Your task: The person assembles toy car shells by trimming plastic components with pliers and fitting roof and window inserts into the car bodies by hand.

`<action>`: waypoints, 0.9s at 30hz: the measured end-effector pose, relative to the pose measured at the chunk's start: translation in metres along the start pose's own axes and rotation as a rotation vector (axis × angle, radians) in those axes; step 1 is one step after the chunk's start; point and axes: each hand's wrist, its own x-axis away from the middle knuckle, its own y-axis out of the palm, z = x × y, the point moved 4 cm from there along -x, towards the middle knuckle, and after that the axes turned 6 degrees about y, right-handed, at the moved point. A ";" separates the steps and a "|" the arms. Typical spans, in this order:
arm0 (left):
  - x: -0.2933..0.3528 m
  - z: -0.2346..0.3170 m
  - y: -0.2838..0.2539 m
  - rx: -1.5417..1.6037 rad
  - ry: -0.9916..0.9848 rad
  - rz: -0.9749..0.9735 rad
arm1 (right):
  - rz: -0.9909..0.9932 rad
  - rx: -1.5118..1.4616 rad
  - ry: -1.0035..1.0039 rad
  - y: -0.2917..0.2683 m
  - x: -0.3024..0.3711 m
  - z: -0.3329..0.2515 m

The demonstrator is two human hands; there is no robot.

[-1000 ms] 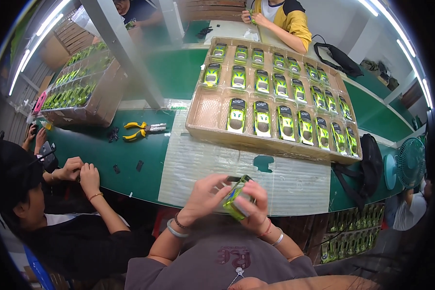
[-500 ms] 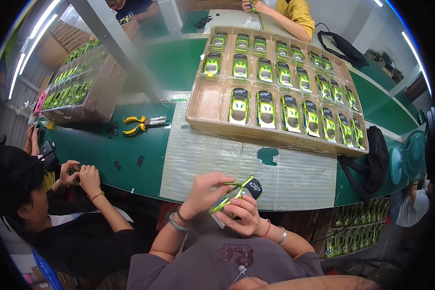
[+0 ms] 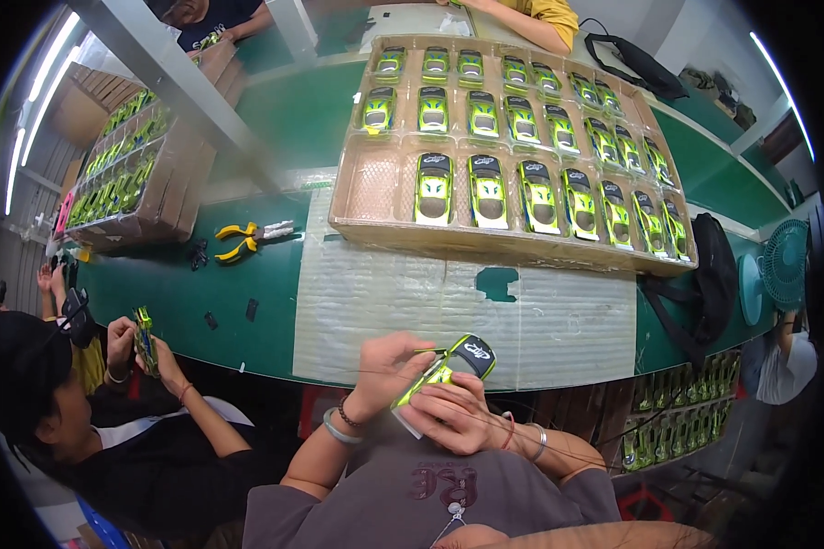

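Note:
Close to my body, over the table's near edge, I hold a bright green toy car shell (image 3: 474,351) with a black end bearing white marks. My right hand (image 3: 453,414) is wrapped round its near side, fingers bent over the green body. From the other side my left hand (image 3: 386,368) pinches the shell's edge, where a thin green and dark strip sticks out near the fingertips; whether it is a separate part I cannot tell. Beyond my hands stands a cardboard tray (image 3: 384,236) with clear plastic compartments holding rows of similar car shells (image 3: 433,190).
Yellow-handled pliers (image 3: 238,243) and small black parts (image 3: 252,309) lie on the green table at left. A pale ribbed mat (image 3: 366,311) lies before me. A co-worker (image 3: 55,393) sits at left holding a car shell. A second box (image 3: 146,220) and a fan (image 3: 786,261) flank the table.
My right hand's fingers have shifted and lie flatter over the car shell; my left hand keeps its pinch. The co-worker at left now holds a shell upright. The whole view has shifted slightly.

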 end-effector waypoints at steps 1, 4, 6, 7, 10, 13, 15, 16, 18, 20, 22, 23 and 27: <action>0.001 -0.001 0.001 -0.005 0.008 0.009 | -0.030 -0.011 -0.006 0.000 0.000 0.000; 0.000 -0.003 0.003 0.020 0.005 0.017 | -0.066 0.027 -0.046 0.002 0.003 0.003; -0.001 0.002 0.001 0.049 -0.014 0.021 | -0.101 0.032 -0.062 0.002 0.002 0.004; -0.003 0.008 -0.001 -0.090 0.051 -0.047 | -0.137 0.040 -0.080 0.002 0.003 0.004; -0.007 0.024 -0.002 -0.329 0.215 -0.126 | -0.125 0.084 -0.144 0.003 0.009 0.001; -0.009 0.038 0.000 -0.526 0.361 -0.186 | -0.157 0.086 -0.157 0.004 0.011 0.000; -0.007 0.039 0.003 -0.626 0.400 -0.231 | -0.163 0.079 -0.164 0.005 0.014 -0.002; -0.007 0.039 0.005 -0.643 0.402 -0.245 | -0.165 0.076 -0.169 0.006 0.015 -0.002; -0.006 0.037 0.005 -0.664 0.398 -0.255 | -0.178 0.057 -0.166 0.005 0.015 -0.003; -0.008 0.038 0.005 -0.653 0.484 -0.279 | -0.190 0.041 -0.162 0.006 0.015 -0.002; -0.011 0.036 0.004 -0.654 0.487 -0.271 | -0.189 0.034 -0.178 0.005 0.015 -0.002; -0.012 0.036 0.005 -0.655 0.495 -0.266 | -0.191 0.035 -0.181 0.006 0.016 -0.001; -0.014 0.023 0.006 -0.622 0.473 -0.231 | -0.261 -0.001 -0.164 0.007 0.012 0.010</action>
